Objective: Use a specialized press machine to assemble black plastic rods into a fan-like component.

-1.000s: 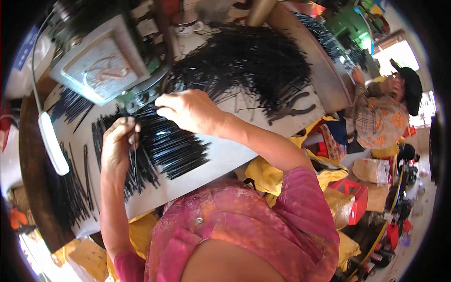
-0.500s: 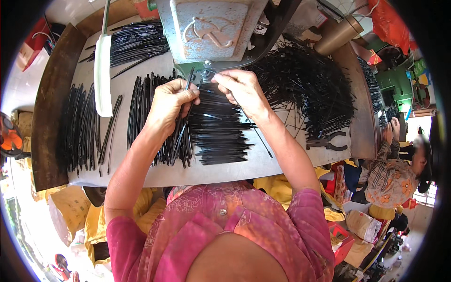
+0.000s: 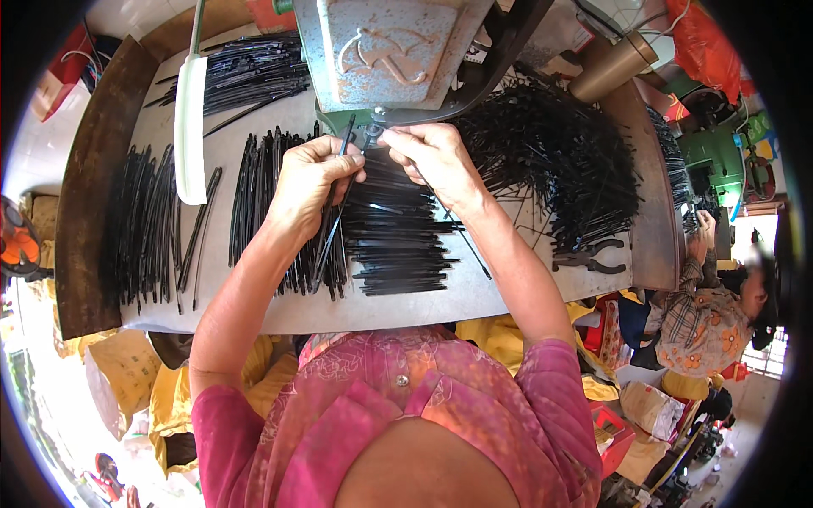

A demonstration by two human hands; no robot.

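My left hand (image 3: 312, 182) is closed in a pinch around thin black umbrella ribs (image 3: 330, 233), which slant down toward the table's near edge. Facing it, my right hand (image 3: 436, 161) pinches another slim black rib (image 3: 466, 240) that passes under my wrist and out to the right. Both sets of fingertips sit close together just below the small metal tool head (image 3: 373, 132) of a worn grey-blue machine (image 3: 385, 55) with a raised umbrella emblem. The exact meeting point of the ribs is partly hidden by my fingers. Beneath my hands lies a stack of black ribs (image 3: 398, 245).
Bundles of ribs (image 3: 148, 229) line the left of the metal table (image 3: 254, 317). A tangled heap (image 3: 559, 152) fills the right, with pliers (image 3: 590, 256) near it. A white strip-shaped lamp (image 3: 191, 131) hangs at left. A co-worker (image 3: 699, 326) works at a green machine (image 3: 711, 161).
My hands keep almost the same pose, pinching ribs under the machine's tool head. The whole view has shifted slightly. At right, the co-worker's hands have moved a little.
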